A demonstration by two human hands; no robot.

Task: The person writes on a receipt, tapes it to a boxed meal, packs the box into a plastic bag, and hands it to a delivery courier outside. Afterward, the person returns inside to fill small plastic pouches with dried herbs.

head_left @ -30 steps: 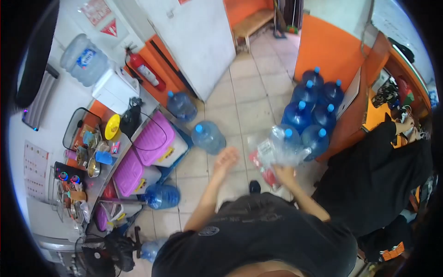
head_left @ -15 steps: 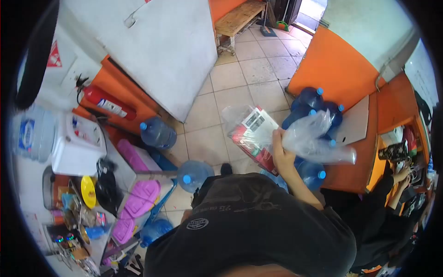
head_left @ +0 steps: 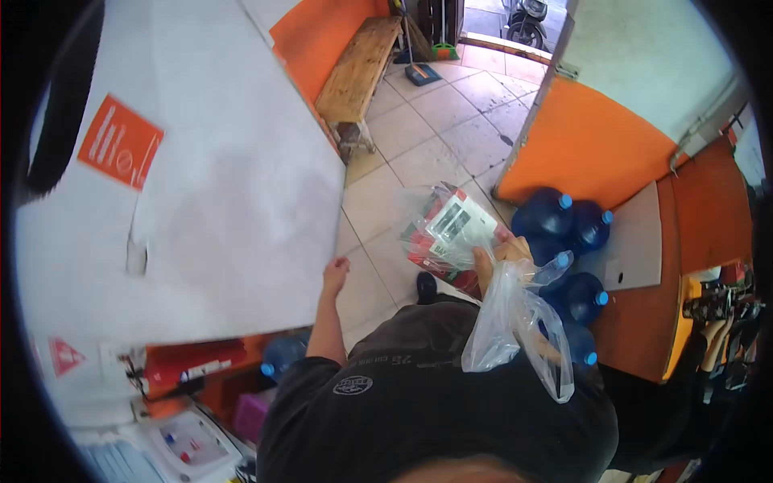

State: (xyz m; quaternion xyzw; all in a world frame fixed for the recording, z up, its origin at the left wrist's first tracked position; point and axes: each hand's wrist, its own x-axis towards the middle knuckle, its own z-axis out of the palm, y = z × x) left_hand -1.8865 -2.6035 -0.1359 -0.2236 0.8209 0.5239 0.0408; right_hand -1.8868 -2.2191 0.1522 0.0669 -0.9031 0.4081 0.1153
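Note:
My right hand grips a clear plastic bag in front of my body. Inside the bag's far end lies a red and white printed box, tilted, with a white label on top. The bag's loose handles hang back over my wrist and shirt. On the other side, my left hand is held low beside the white wall edge, its fingers curled in with nothing seen in them.
Several blue water jugs stand on the right by an orange partition. A wooden bench and a dustpan are ahead, near a doorway with a motorcycle outside. Another jug stands at lower left. A person's hands show at far right.
My view has swung left and forward toward the doorway. My left hand has come into sight. The bag's loose end has dropped from the right down over my forearm.

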